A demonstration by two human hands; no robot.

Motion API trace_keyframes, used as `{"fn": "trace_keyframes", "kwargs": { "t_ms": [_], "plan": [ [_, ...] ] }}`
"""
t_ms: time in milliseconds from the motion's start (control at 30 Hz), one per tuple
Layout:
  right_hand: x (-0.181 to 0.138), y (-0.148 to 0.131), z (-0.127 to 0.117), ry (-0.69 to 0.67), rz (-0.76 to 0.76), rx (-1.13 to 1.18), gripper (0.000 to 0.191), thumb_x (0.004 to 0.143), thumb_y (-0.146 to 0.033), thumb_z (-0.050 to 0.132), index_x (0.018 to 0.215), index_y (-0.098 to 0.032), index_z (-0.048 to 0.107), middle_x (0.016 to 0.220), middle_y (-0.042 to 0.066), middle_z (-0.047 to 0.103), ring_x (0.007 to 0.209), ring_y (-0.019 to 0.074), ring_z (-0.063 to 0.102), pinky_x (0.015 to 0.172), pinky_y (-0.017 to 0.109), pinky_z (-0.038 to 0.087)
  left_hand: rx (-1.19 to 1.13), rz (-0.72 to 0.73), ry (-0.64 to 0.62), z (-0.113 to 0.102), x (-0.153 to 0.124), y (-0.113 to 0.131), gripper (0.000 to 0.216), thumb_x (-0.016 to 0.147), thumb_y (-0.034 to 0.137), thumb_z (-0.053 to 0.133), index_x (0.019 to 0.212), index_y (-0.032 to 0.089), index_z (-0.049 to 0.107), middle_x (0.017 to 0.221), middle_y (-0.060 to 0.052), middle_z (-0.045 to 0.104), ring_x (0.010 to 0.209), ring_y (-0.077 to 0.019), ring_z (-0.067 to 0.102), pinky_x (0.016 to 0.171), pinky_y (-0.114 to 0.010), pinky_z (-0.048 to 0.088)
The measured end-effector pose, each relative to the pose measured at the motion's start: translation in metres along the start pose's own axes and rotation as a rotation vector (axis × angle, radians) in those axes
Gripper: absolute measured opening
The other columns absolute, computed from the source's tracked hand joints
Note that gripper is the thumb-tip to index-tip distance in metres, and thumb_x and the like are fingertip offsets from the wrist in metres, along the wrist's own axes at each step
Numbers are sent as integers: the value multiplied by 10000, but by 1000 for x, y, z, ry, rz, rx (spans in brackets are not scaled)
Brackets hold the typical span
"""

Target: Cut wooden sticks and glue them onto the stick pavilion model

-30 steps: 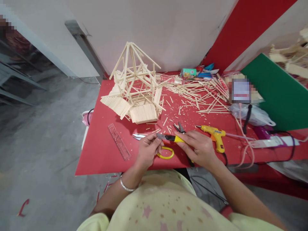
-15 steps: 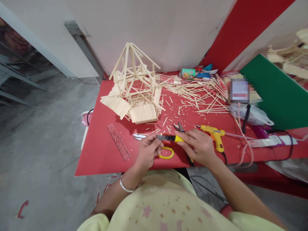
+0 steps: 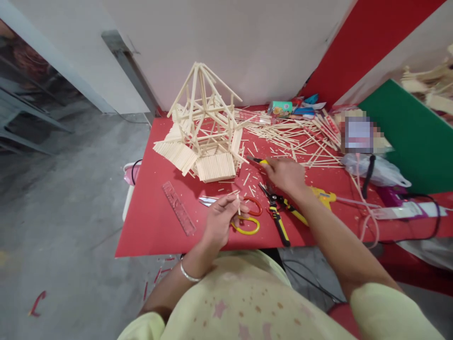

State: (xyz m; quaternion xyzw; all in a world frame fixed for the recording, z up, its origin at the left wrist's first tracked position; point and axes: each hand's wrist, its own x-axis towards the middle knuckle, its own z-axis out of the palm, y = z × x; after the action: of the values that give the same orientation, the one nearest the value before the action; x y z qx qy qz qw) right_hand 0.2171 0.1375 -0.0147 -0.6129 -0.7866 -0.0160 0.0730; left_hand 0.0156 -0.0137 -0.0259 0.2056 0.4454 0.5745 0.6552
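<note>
Reaching forward from where it met the other a moment ago, the right hand (image 3: pixel 285 174) now lies well apart from the left hand (image 3: pixel 221 217). It is closed around a yellow utility knife (image 3: pixel 259 160), whose blade points at the stick house (image 3: pixel 203 137) on the red table (image 3: pixel 152 226). The left hand hovers near the table's front edge over the scissors (image 3: pixel 247 218), fingertips pinched on a short stick (image 3: pixel 238 206). Pliers (image 3: pixel 276 218) lie under the right forearm, and a ruler (image 3: pixel 179 215) lies left.
</note>
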Motion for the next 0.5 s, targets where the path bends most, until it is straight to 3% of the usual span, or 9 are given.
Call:
{"fn": "trace_keyframes", "kwargs": {
  "t_ms": [133, 200, 267, 367, 433, 500],
  "plan": [
    [8, -30, 5, 61, -61, 35, 413, 975, -446, 487, 1162, -148, 703, 1022, 176, 733, 963, 271, 616, 821, 372, 418, -5, 51, 45, -3, 4, 11, 331, 723, 387, 847, 904, 137, 726, 760, -67, 741, 649, -141, 681, 488, -183, 443],
    [-10, -40, 0, 175, -127, 163, 379, 980, -435, 489, 1149, -176, 708, 1038, 156, 735, 977, 271, 620, 844, 395, 446, -27, 54, 75, -10, 6, 14, 322, 713, 382, 856, 897, 143, 743, 787, -59, 739, 655, -123, 661, 526, -189, 460],
    [-39, -53, -9, 258, -264, 426, 307, 986, -432, 496, 1056, -245, 729, 940, 94, 748, 867, 230, 650, 782, 367, 495, -71, 25, 87, -16, 8, 15, 327, 694, 391, 871, 881, 149, 756, 769, -40, 720, 634, -102, 626, 562, -196, 476],
    [-81, -84, -21, 233, -376, 733, 153, 957, -354, 596, 996, -263, 713, 898, 31, 760, 788, 170, 690, 719, 301, 546, -171, -37, 68, -18, 9, 18, 325, 673, 387, 891, 864, 162, 753, 796, -22, 698, 656, -82, 601, 602, -187, 486],
    [-96, -105, -21, 331, -401, 746, 128, 911, -263, 673, 1033, -247, 705, 920, 32, 771, 821, 169, 711, 756, 299, 562, -231, -72, 42, -18, 8, 23, 313, 681, 374, 889, 866, 172, 737, 838, -15, 685, 691, -78, 601, 617, -175, 484],
    [-99, -119, -16, 423, -433, 688, 218, 880, -188, 701, 1090, -248, 702, 954, 38, 779, 862, 178, 719, 810, 318, 564, -274, -100, 19, -18, 6, 30, 289, 707, 362, 871, 874, 182, 719, 840, -9, 668, 714, -83, 604, 640, -180, 492]
  ]
}}
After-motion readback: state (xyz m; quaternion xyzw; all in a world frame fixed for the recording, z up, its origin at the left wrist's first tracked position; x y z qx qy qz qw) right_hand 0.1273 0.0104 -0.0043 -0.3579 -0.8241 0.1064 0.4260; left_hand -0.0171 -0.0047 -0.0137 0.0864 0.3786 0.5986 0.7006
